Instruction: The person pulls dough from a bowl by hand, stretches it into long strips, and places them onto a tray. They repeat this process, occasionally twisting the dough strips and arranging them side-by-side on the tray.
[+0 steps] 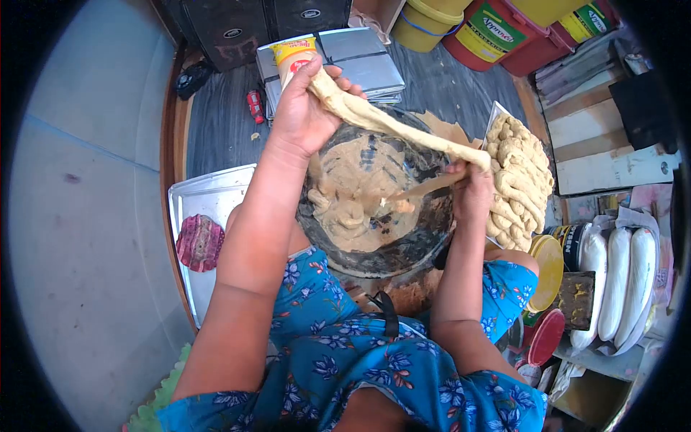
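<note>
A long strip of pale dough [403, 133] is stretched between my two hands above a round black basin [425, 248]. My left hand [306, 108] is raised at the upper left, closed around the thick end of the strip. Lower on the right, my right hand [473, 191] grips the other end. From beside the right hand a thin, blurred tan length [434, 185] slants down into the basin. Inside the basin lie flour and loose coils of dough [345, 214]. Just right of my right hand, a tray holds a heap of twisted dough pieces [520, 183].
A metal tray [216, 180] with a dark pink cloth bundle [201, 243] lies at left. Stacked trays [367, 61] and a yellow-labelled pack [289, 54] are ahead. Buckets [486, 32] stand at the back right; tubs [547, 266] and white plastic-wrapped rolls [617, 284] at lower right.
</note>
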Available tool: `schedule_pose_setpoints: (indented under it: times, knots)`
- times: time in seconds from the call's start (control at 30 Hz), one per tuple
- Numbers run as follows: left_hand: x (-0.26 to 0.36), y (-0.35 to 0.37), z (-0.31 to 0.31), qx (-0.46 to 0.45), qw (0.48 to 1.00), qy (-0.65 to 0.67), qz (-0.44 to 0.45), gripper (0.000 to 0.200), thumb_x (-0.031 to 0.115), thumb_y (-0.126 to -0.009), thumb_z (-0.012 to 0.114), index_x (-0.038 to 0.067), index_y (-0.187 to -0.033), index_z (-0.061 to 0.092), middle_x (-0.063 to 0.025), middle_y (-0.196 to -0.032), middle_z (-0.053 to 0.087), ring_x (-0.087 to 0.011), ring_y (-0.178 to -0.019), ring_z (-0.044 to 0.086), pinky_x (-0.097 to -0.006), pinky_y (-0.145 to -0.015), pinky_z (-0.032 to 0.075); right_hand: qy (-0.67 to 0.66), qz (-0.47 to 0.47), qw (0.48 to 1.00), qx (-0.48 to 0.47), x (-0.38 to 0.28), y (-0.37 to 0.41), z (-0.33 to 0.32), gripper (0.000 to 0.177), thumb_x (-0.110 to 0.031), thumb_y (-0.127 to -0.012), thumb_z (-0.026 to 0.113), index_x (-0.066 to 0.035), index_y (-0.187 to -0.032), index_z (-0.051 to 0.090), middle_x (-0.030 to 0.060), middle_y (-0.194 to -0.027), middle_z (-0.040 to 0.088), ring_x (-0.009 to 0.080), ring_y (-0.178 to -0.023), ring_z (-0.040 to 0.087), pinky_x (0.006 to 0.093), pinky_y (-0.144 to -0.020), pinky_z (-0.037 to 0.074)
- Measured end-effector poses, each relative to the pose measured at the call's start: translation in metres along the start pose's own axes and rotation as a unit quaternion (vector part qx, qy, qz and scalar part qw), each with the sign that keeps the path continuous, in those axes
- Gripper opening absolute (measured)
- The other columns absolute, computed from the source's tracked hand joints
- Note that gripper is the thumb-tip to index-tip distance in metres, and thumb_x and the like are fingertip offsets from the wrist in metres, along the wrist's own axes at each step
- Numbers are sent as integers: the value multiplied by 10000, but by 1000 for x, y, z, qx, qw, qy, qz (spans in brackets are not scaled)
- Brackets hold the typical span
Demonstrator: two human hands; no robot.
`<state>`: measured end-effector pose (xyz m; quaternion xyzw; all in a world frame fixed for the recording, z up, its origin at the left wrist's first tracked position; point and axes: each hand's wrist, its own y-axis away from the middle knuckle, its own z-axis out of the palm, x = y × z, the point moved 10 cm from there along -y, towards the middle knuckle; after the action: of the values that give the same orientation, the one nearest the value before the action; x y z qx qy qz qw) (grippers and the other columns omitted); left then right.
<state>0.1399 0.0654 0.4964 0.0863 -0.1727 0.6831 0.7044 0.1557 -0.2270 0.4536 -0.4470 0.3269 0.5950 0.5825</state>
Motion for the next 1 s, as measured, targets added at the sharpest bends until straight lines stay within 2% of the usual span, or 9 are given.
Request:
schedule_pose_setpoints:
  times: [0.3,0.47,0.53,0.63,0.77,0.8,0.83,0.9,1.0]
  knots:
    - [-7,-3,6,10,994,-100,-40,424,372,-919,515,5,-1126,554,-161,-1087,607,-262,-1047,577,-461,-883,479,68,-267,961,-34,-158,5,79,145,-154,-893,544,-20,-944,522,74,-732,535,152,-613,521,257,-536,439]
    - [-10,-5,4,34,981,-183,-57,455,415,-906,522,14,-1115,572,-151,-1053,624,-234,-1014,592,-417,-849,494,354,-476,803,57,-244,35,149,289,40,-748,563,38,-1037,564,127,-1015,601,192,-882,609,285,-800,497]
    - [-3,-3,-7,98,953,-282,-49,502,473,-889,525,6,-1051,611,-153,-1007,640,-216,-982,602,-367,-829,495,380,-386,840,17,-226,12,150,318,63,-727,558,12,-1040,583,91,-1017,599,171,-924,590,273,-819,481]
    - [17,-3,-51,83,535,-826,-154,647,608,-840,494,-15,-906,652,-169,-786,626,-271,-815,619,-359,-744,491,524,-293,799,-25,-156,-19,123,337,45,-680,556,-35,-1003,608,84,-959,608,212,-942,585,310,-854,445]
    - [39,9,-58,89,561,-802,-186,696,629,-813,499,-40,-927,652,-220,-811,633,-303,-834,627,-364,-745,482,736,-64,670,-75,70,-43,-27,550,-159,-681,691,-54,-1188,507,207,-1185,530,338,-1098,517,412,-934,410]
    - [41,9,-54,82,558,-812,-151,672,604,-816,518,-42,-954,639,-203,-836,638,-292,-822,625,-361,-731,483,690,-5,709,-142,151,-30,-88,636,-270,-672,736,-64,-1216,480,216,-1260,478,330,-1132,495,428,-934,405]
    - [41,13,-48,75,554,-821,-116,650,579,-819,537,-44,-981,625,-186,-861,643,-280,-809,624,-359,-717,484,596,172,773,-132,225,-3,-143,640,-313,-681,741,-59,-1215,495,203,-1156,553,305,-1034,560,418,-857,451]
    - [36,13,-59,61,541,-832,-109,622,522,-814,579,-46,-1069,587,-174,-913,646,-271,-809,628,-364,-697,487,491,441,721,-210,294,73,-140,261,-246,-825,624,-45,-992,621,66,-766,612,164,-626,574,272,-561,463]
    - [24,25,-67,62,502,-826,-249,629,503,-814,588,-31,-1144,570,-204,-992,639,-292,-894,631,-352,-781,482,461,525,641,-318,353,164,-135,405,-307,-809,664,-65,-1133,637,61,-1076,659,215,-977,583,321,-864,449]
